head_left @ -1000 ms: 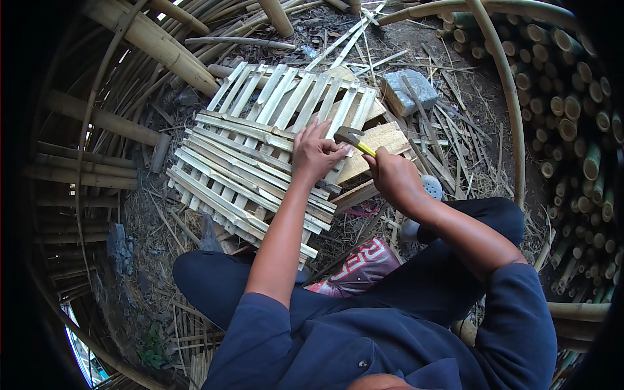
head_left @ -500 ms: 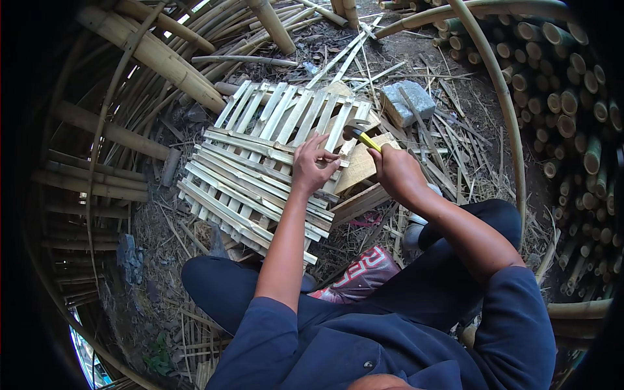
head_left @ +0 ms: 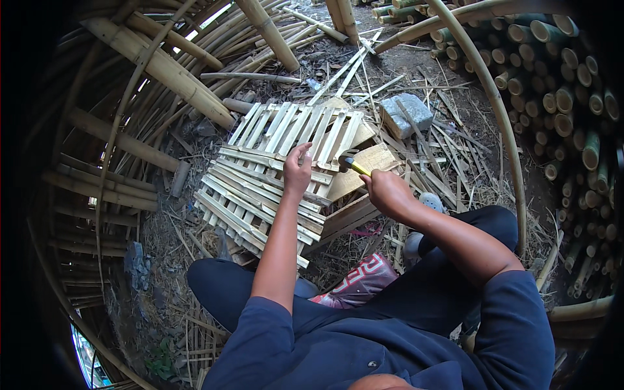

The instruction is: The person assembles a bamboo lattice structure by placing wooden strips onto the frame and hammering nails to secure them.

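Observation:
In my right hand (head_left: 390,194) is the yellow handle of a claw hammer (head_left: 346,162); its dark metal head hangs over the right side of a slatted bamboo panel (head_left: 224,190). The panel is made of pale split strips, with several crosswise strips lying over long ones. My left hand (head_left: 297,169) is over the upper crosswise strips, left of the hammer head. Its fingers point up and forward, apart from the thumb, and no object shows in them. A wooden board (head_left: 367,167) lies under the panel's right edge.
A grey stone block (head_left: 406,116) sits beyond the board, amid scattered bamboo offcuts. Stacked bamboo poles (head_left: 562,104) fill the right side, behind a curved pole (head_left: 497,84). Thick bamboo beams (head_left: 169,75) stand at the left. A red printed sack (head_left: 361,283) lies between my legs.
My left hand has drawn back to the left from the panel's right edge, its finger pinch loosened. The hammer head has come down and left. The view has shifted slightly.

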